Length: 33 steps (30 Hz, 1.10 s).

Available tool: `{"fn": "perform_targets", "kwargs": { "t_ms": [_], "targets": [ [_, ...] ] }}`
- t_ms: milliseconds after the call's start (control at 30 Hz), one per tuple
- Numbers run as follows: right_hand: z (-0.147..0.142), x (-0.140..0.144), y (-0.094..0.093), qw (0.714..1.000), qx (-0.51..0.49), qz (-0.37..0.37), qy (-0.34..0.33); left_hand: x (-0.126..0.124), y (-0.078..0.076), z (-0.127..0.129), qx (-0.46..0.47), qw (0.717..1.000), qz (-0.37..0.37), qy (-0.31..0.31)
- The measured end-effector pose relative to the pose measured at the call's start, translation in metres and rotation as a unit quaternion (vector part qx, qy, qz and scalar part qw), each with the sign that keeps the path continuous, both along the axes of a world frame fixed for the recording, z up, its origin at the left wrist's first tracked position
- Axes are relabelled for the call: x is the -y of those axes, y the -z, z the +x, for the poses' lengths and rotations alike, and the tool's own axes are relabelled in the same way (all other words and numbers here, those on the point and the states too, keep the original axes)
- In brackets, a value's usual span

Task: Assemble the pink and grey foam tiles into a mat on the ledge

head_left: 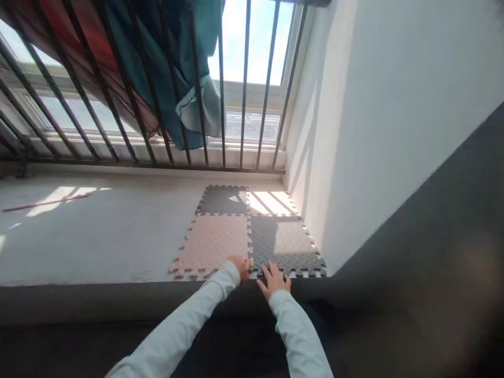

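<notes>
Four-square foam matting lies on the ledge, its interlocking tiles laid in two rows. My left hand [240,266] is closed on the front right corner of the pink foam tile [216,239], by the seam; its fingertips are partly hidden. My right hand [274,281] has its fingers spread over the front edge of the grey foam tile [283,244], just right of that seam. Behind them lie a dark grey tile [223,201] and a sunlit pale tile [271,203] against the wall.
The white ledge [98,236] drops off at its front edge. A white wall [354,131] bounds the mat on the right. Dark metal bars [169,94] stand before the window, with curtains [157,52] behind them. A thin reddish stick [47,203] lies at left.
</notes>
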State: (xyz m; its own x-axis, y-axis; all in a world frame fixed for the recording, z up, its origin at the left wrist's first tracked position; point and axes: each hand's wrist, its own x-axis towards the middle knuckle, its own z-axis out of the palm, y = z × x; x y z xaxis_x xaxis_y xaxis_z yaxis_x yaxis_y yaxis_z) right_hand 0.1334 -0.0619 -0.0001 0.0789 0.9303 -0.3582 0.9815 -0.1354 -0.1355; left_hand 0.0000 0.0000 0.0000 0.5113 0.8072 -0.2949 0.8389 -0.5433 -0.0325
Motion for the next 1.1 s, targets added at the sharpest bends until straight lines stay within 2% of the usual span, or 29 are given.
{"fn": "perform_targets", "kwargs": {
  "t_ms": [167, 267, 367, 567, 800, 1100],
  "targets": [
    [-0.002, 0.000, 0.003, 1.000, 0.007, 0.011, 0.005, 0.007, 0.009, -0.001, -0.011, 0.999, 0.040, 0.005],
    [-0.002, -0.001, 0.006, 1.000, 0.008, 0.020, 0.008, 0.009, 0.010, -0.003, 0.006, 0.998, 0.061, -0.017],
    [-0.002, -0.002, 0.008, 1.000, 0.001, 0.026, 0.012, 0.010, 0.011, -0.002, 0.008, 0.997, 0.070, -0.041],
    [-0.002, -0.001, 0.009, 1.000, -0.011, 0.026, 0.011, 0.009, 0.017, 0.007, -0.019, 0.997, 0.075, -0.030],
    [-0.003, -0.002, 0.012, 0.999, 0.000, 0.032, 0.016, -0.001, 0.007, -0.006, 0.042, 0.995, 0.027, -0.084],
    [-0.004, -0.002, 0.011, 0.999, -0.015, 0.024, 0.023, -0.018, -0.011, -0.039, 0.083, 0.991, 0.002, -0.104]
  ]
}}
